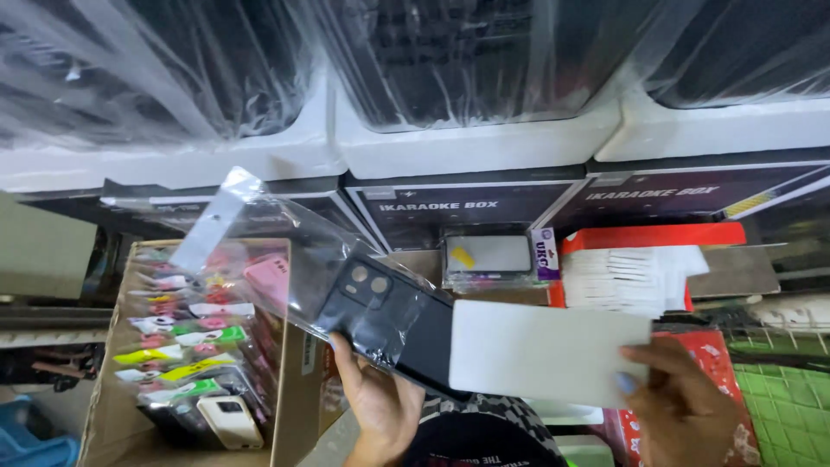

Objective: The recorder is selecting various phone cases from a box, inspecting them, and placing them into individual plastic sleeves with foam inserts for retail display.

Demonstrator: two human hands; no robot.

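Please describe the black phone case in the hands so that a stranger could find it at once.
Below the stacked black boxes, right of the cardboard box, the left hand holds a black phone case in a clear bag. Only it has a white card, held by the right hand.

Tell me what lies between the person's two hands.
In the head view, the black phone case in its clear sleeve and a white card span from left hand to right hand.
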